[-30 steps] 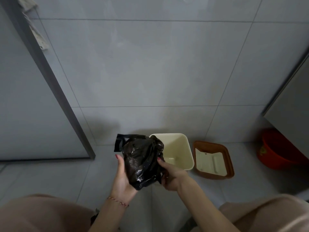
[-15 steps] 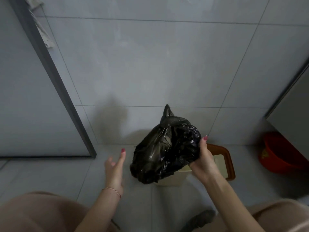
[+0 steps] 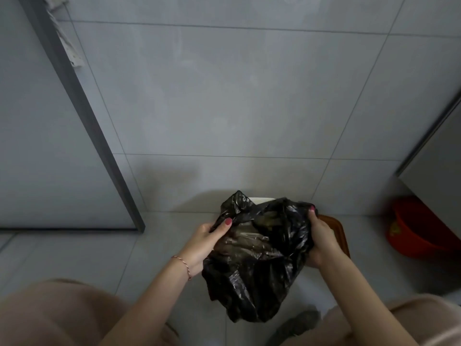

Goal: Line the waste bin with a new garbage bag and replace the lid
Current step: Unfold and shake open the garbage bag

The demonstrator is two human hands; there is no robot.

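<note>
Grey tiled floor, left hand [image 3: 203,242] and right hand [image 3: 321,239] both clamped on crumpled black plastic garbage bag [image 3: 259,253] between them, hiding cream waste bin [image 3: 258,199] beyond; next: find mouth, spread open.

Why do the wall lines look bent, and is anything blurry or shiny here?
Head view: the wide-angle lens bows the tile wall lines; the black garbage bag shows small glints; a soft shadow falls left of the bin; the bottom edge is blurred.
</note>
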